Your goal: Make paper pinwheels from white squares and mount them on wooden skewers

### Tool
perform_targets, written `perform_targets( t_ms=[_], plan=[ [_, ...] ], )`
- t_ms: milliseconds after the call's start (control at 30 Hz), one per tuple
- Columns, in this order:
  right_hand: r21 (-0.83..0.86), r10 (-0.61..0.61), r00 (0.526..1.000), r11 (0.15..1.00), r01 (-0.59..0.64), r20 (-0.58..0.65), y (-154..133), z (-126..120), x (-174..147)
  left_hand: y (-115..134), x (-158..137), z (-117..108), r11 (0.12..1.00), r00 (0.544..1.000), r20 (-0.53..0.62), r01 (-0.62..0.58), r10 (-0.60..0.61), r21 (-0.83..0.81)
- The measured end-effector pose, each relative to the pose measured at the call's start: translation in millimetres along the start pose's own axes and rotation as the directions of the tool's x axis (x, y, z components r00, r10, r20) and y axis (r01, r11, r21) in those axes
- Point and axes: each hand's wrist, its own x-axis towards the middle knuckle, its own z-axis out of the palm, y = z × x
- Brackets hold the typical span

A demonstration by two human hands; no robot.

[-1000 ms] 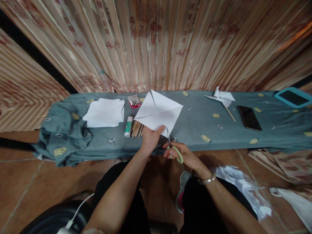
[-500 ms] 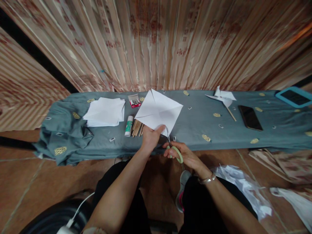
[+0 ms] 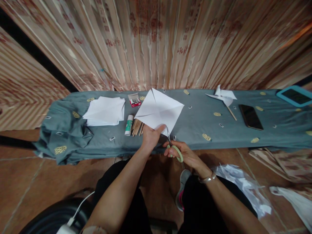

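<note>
Paper stack [image 3: 104,111]: white pieces lie at the left of the blue-green cloth [image 3: 197,123], their edges uneven.
Glue stick [image 3: 129,125]: it sits just beside the thin sticks [image 3: 137,127], with a small open red box [image 3: 135,103] behind.
Left hand [image 3: 151,136]: you pinch the sheet [image 3: 159,110] near its near corner, thumb on top, fingers hidden underneath. The step in hand looks like a cut from that corner towards the middle. The next move seems to call for a steady grip and a short, straight snip, as the blade tips sit just beside your thumb.
Sheet: white, turned like a diamond, over the middle of the cloth; you have slits at the far and left corners, while the right one shows a line, crease or slit unclear.
Scissors [image 3: 180,156]: the green-handled pair meets the near corner; you cannot tell how wide the blades stand.
Right hand [image 3: 186,154]: your fingers curl around the handles.
Pinwheel [image 3: 225,97]: well apart from your hands, on its stick.
</note>
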Motion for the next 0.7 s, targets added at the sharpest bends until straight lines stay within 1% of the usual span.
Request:
perform_targets(
  t_ms=[100,400,600,700],
  plan=[
    [-0.005,0.001,1.0,1.0,-0.001,0.004,-0.5,0.2,-0.2,-0.5,0.5,-0.1,1.0,1.0,0.002,0.001,-0.001,-0.01],
    [-0.028,-0.006,0.999,1.0,0.004,-0.042,-2.4,2.4,0.7,-9.1,2.6,-2.1,1.0,1.0,0.021,-0.01,0.01,-0.006],
    [-0.024,-0.004,0.999,1.0,0.003,-0.042,-1.2,2.2,1.4,-5.1,1.7,-3.2,0.999,0.999,0.033,-0.033,0.032,0.03],
    [-0.025,-0.003,0.999,1.0,0.002,-0.043,-1.2,2.1,1.2,-2.6,1.3,-3.4,1.0,0.998,0.053,-0.019,0.017,0.025]
  ],
)
